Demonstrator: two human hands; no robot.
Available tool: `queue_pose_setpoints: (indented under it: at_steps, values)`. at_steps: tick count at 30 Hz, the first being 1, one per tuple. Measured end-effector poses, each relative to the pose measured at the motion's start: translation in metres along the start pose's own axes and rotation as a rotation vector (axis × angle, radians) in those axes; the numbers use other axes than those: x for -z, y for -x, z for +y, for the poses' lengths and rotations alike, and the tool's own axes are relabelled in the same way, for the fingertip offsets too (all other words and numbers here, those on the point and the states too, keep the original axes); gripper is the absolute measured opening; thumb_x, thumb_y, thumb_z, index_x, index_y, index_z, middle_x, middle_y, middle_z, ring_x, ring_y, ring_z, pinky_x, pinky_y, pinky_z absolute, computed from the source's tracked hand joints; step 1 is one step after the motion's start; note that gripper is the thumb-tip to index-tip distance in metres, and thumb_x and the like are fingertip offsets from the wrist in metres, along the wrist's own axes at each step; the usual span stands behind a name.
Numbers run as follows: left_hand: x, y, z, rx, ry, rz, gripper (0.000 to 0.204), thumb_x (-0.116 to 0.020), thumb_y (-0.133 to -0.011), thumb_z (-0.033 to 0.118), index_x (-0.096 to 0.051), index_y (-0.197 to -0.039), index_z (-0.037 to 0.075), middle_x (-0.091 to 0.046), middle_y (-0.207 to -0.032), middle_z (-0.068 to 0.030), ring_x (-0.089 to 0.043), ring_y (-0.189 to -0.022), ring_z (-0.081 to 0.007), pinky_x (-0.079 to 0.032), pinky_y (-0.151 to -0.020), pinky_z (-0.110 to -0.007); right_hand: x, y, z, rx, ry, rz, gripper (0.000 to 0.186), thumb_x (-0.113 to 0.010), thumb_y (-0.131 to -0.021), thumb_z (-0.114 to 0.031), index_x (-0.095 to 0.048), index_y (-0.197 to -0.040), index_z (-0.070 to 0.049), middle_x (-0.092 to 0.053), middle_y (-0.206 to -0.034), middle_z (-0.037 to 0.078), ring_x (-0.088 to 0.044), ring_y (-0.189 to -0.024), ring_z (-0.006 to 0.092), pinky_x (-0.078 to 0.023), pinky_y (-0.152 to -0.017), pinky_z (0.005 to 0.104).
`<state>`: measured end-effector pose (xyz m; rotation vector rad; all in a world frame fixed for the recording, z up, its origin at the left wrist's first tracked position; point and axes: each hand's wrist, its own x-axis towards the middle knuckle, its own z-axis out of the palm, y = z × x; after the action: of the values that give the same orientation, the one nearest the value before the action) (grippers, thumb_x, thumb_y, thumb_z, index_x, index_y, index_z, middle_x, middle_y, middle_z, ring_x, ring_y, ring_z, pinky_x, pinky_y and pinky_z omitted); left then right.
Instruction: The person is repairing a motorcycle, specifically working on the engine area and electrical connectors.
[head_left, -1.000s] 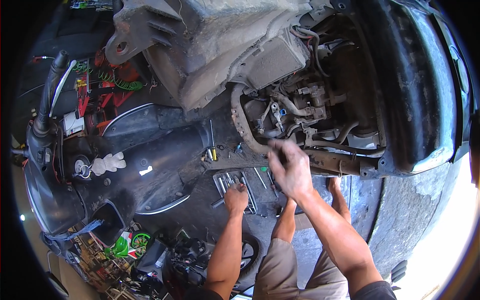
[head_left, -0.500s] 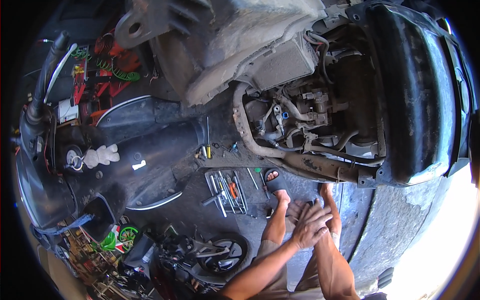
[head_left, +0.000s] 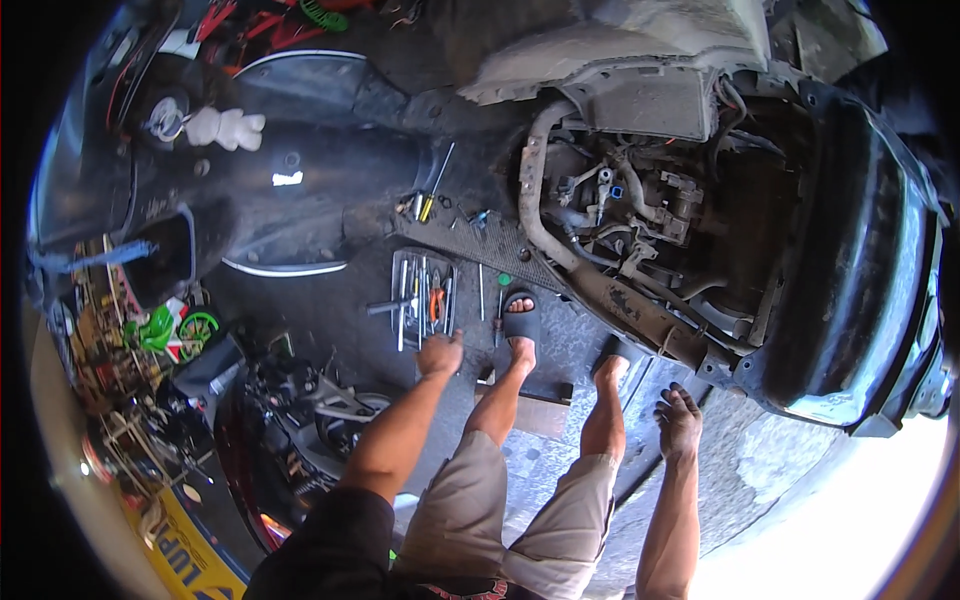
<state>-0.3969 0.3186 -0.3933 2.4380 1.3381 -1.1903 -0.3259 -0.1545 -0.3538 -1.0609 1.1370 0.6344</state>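
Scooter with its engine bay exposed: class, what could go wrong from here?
A tool lifted by the left hand could drop on the bare toes in the sandal. The yellow-handled screwdriver lies loose and might get knocked away. Dirt or small parts might fall into the uncovered engine bay.

Dark workshop floor [head_left: 310,310], scooter footboard [head_left: 505,258] alongside; both bear tools.
Floor: tool tray [head_left: 395,272], slim metal rod [head_left: 481,292] just right of it, dark sandal [head_left: 522,327]. Footboard: yellow-handled screwdriver [head_left: 427,209], small loose parts [head_left: 480,219] near it.

Ground [head_left: 850,520] whited out by glare at four o'clock, black panel [head_left: 860,290] streaked with reflections at three, edges bent and darkened
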Motion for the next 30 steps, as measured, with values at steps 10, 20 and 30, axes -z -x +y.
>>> queue_pose_setpoints:
  at_steps: [10,20,30]
  values:
    - [-0.093,0.057,-0.116,0.19,0.064,-0.214,0.039,-0.058,-0.092,0.034,-0.071,-0.112,0.003,-0.067,-0.12,-0.025,-0.066,-0.113,-0.0393,-0.052,-0.099,-0.046,0.036,-0.037,-0.028,0.072,0.676,-0.187,0.05,-0.075,-0.091,-0.032,-0.062,-0.125,0.002,-0.07,-0.093,0.008,-0.062,-0.071,0.0128,-0.051,-0.064,0.0263]
    - [-0.129,0.066,-0.096,0.314,0.233,-0.142,0.034,-0.061,-0.087,0.026,-0.07,-0.11,0.003,-0.069,-0.118,-0.0253,-0.067,-0.111,-0.0406,-0.056,-0.095,-0.045,-0.008,-0.034,-0.016,0.139,0.867,-0.203,0.045,-0.073,-0.089,-0.025,-0.065,-0.123,0.004,-0.069,-0.085,0.008,-0.063,-0.066,0.0133,-0.051,-0.057,0.026]
    - [-0.118,0.047,-0.127,0.287,0.209,-0.111,0.041,-0.062,-0.089,0.034,-0.07,-0.107,-0.001,-0.069,-0.114,-0.0267,-0.068,-0.109,-0.0389,-0.056,-0.095,-0.045,-0.055,-0.015,-0.014,0.236,0.954,-0.302,0.034,-0.072,-0.089,-0.023,-0.07,-0.111,0.004,-0.071,-0.085,0.01,-0.066,-0.067,0.0151,-0.055,-0.06,0.0285]
